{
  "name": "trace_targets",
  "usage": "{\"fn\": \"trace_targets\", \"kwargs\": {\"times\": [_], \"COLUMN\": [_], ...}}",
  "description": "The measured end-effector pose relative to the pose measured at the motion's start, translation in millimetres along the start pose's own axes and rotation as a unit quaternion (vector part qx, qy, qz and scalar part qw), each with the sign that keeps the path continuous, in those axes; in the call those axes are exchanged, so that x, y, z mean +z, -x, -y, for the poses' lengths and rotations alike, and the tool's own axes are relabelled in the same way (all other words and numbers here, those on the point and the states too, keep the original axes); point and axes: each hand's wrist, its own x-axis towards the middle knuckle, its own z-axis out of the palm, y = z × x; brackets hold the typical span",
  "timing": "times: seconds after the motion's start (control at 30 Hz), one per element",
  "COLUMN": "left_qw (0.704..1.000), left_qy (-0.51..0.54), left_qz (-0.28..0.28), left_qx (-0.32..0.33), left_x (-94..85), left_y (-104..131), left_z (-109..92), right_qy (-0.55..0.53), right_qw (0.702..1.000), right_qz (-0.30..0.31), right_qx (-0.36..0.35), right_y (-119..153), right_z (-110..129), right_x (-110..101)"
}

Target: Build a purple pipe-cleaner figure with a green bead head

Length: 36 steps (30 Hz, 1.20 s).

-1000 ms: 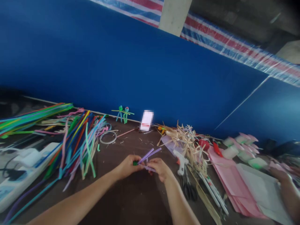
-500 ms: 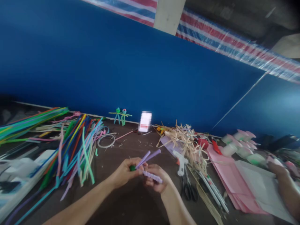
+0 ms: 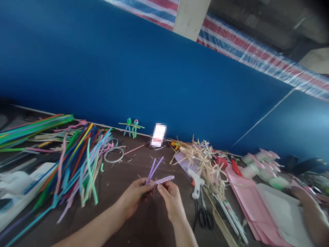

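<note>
My left hand is closed around purple pipe cleaners, with two straight ends sticking up beyond the fingertips. A little dark green shows beneath those fingers. A lilac pipe-cleaner piece with a ridged, wound look points right from the left fingertips. My right hand pinches this piece from below between thumb and fingers. Both hands are close together above the dark tabletop. How the lilac piece joins the purple ends is hidden by the fingers.
Colourful pipe cleaners lie left. Two small figures and a blurred-out bright rectangle stand at the back. Right are a glue gun, scissors, straw-coloured flowers and pink sheets. Another person's arm reaches in.
My right hand has turned, swinging the lilac piece from slanting down-right to slanting slightly up-right. The purple ends now stand steeper. The other person's arm has shifted slightly.
</note>
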Motion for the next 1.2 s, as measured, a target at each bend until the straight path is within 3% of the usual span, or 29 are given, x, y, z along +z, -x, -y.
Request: {"fn": "trace_targets", "kwargs": {"times": [0.17,0.37,0.57,0.73,0.87,0.97,1.07,1.2], "left_qw": [0.999,0.999,0.997,0.985,0.991,0.996,0.997,0.998], "left_qy": [-0.021,-0.032,-0.052,-0.106,-0.065,-0.014,0.028,0.023], "left_qz": [-0.022,-0.013,-0.011,-0.073,-0.085,-0.075,-0.068,-0.058], "left_qx": [0.017,0.022,0.053,0.113,0.086,0.056,0.026,0.015], "left_x": [-1.1,-1.0,-0.6,-3.7,-5.8,-6.1,-5.4,-4.5], "left_y": [1.5,2.5,-2.0,-8.1,-10.9,-12.5,-13.4,-11.9], "left_z": [4.3,4.6,5.0,5.1,7.3,10.0,10.4,6.6], "right_qy": [0.078,0.067,-0.013,-0.082,-0.083,-0.016,0.129,0.347], "right_qw": [0.996,0.995,1.0,0.996,0.996,0.999,0.988,0.915], "right_qz": [0.015,0.04,0.002,-0.004,0.004,-0.028,-0.054,-0.027], "right_qx": [-0.042,-0.053,0.009,0.028,0.044,0.021,-0.063,-0.206], "right_y": [-0.8,0.2,-2.0,1.0,5.4,8.4,12.7,17.7], "right_z": [2.2,-3.2,-9.0,-5.3,-8.3,-14.2,-14.3,-4.5], "right_x": [-1.7,-3.5,-1.1,2.0,2.5,3.2,3.9,-0.1]}}
